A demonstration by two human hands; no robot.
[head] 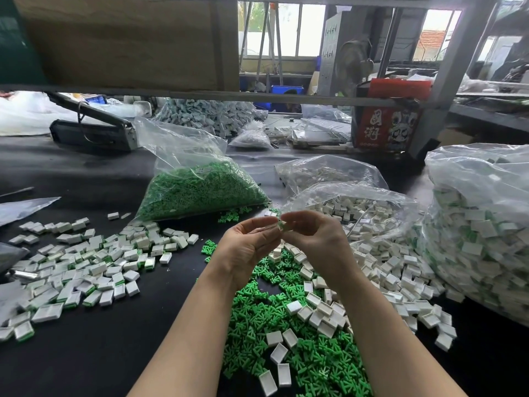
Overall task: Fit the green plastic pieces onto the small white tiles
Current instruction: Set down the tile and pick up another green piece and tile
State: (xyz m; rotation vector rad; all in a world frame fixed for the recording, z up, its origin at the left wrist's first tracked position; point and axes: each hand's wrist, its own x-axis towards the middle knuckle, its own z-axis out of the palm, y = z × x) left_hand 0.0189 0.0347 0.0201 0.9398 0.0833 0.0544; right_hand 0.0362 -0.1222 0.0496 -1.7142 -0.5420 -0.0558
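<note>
Sitting under everything is a big black table (100, 353), and it's pretty buried. Far right there's a huge clear sack (483, 224) stuffed with finished tiles, white with green showing. Next biggest is the green bag (197, 190) in the middle, packed with green pieces, leaning open toward the back. Right of it, a tile bag (357, 207) lies open with plain white tiles spilling out toward the front.

On the left of the table is a loose spread of done tiles (86, 270), lots showing a green edge. In front, right under the arms, is a green pile (286, 348) of loose pieces with white tiles (320, 310) scattered over and beside it.

Both hands are raised above that pile, fingertips meeting. The left hand (246, 250) has its fingers curled in, thumb and fingertips pinching one tile (282, 225). The right hand (312, 236) pinches the same tile from the other side, fingers curled over it. There's a bit of green on it, but it's too small and blurry to say if the green piece is fully seated.
</note>
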